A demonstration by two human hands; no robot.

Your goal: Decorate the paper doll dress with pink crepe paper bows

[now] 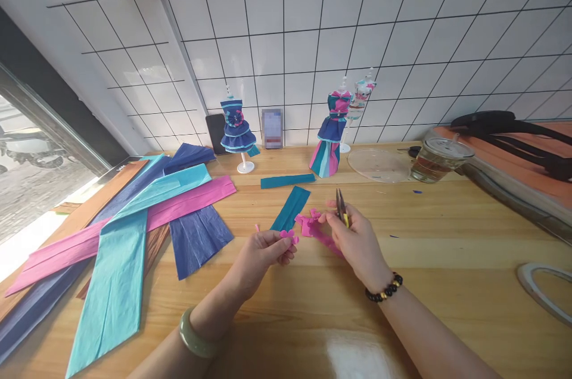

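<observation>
My left hand [268,251] pinches a small pink crepe paper piece with a scalloped, petal-like edge [289,236] between thumb and fingers. In my right hand [357,242] is a pair of scissors [342,206] with dark blades pointing up and away and a bit of yellow at the handle. A crumpled pink paper strip [310,225] lies by the right fingertips; whether they touch it I cannot tell. Just beyond the left hand rests a teal paper strip [291,207], with another teal strip [287,180] farther back.
Folded paper lengths, turquoise [118,283], pink [192,200] and dark blue [199,242], overlap at left. Small dress forms in paper dresses [235,129] [333,129] stand by the tiled wall. A lidded drink cup [440,158], clear disc [379,164] and tape roll [547,289] are at right.
</observation>
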